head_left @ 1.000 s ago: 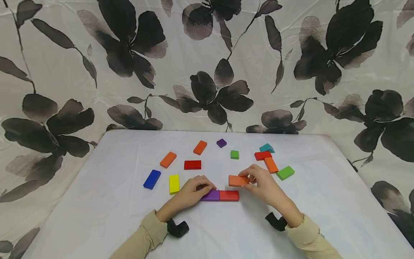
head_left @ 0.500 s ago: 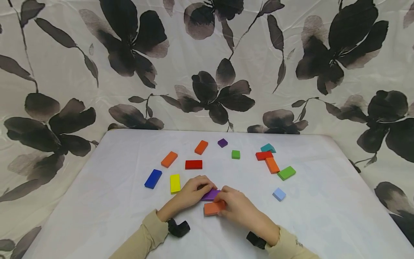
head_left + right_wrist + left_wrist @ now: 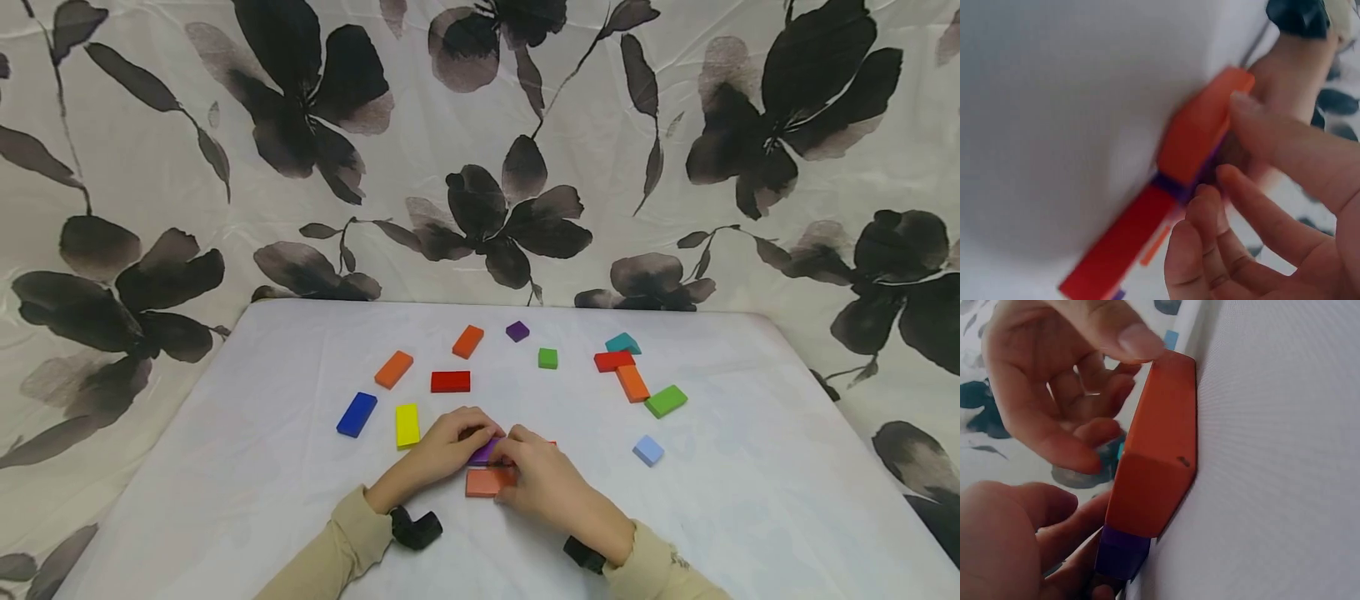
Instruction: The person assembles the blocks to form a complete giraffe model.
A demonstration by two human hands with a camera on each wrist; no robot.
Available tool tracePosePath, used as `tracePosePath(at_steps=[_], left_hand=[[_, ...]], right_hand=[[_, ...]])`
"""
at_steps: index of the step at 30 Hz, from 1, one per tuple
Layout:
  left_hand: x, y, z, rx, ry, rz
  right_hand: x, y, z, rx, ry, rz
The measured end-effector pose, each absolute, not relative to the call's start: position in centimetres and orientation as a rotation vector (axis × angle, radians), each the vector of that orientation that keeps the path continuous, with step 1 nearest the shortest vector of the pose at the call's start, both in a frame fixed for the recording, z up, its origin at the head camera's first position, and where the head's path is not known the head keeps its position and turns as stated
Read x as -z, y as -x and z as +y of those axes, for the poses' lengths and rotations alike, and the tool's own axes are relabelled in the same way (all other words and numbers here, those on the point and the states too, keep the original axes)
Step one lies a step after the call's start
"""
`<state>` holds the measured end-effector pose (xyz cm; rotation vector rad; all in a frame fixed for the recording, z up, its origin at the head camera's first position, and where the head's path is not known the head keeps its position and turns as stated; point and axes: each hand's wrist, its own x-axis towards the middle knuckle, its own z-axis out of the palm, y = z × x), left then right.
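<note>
My left hand [image 3: 448, 435] holds the left part of a purple block [image 3: 482, 454] on the table, fingers curved round it. A red block [image 3: 1116, 244] continues the row to the right, mostly behind my right hand in the head view. Along the near side of the purple block lies an orange block [image 3: 483, 483]. My right hand [image 3: 547, 487] is over its right end. In the left wrist view the right thumb [image 3: 1138, 340] touches the orange block's edge, while the other fingers bend loosely above, away from its sides.
Beyond the hands lie a blue block [image 3: 357, 414], a yellow block [image 3: 407, 425], a dark red block [image 3: 450, 382] and several others. To the right are a light blue cube [image 3: 648, 450] and a green block [image 3: 666, 401]. A floral cloth [image 3: 480, 150] hangs behind the table.
My right hand has brought the orange block left and toward me, to the near side of the purple block, and its fingers have loosened. The light blue cube came into sight. My left hand stays put.
</note>
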<state>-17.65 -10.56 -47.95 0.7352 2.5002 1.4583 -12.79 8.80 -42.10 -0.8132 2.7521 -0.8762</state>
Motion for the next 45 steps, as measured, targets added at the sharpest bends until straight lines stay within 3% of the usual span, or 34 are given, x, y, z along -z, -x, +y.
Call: tracePosePath(at_steps=[10, 17, 45], left_hand=[[47.2, 17.2, -10.5, -1.199, -0.840, 2.489], [46.9, 17.2, -10.7, -1.117, -0.923, 2.468], [47.4, 17.0, -10.4, -1.073, -0.979, 2.536]], right_hand=[[41.4, 16.0, 12.6, 1.035, 0.620, 2.690], [43.2, 17.3, 14.3, 1.041, 0.672, 2.584], [43.9, 17.8, 14.7, 1.120, 0.703, 2.519]])
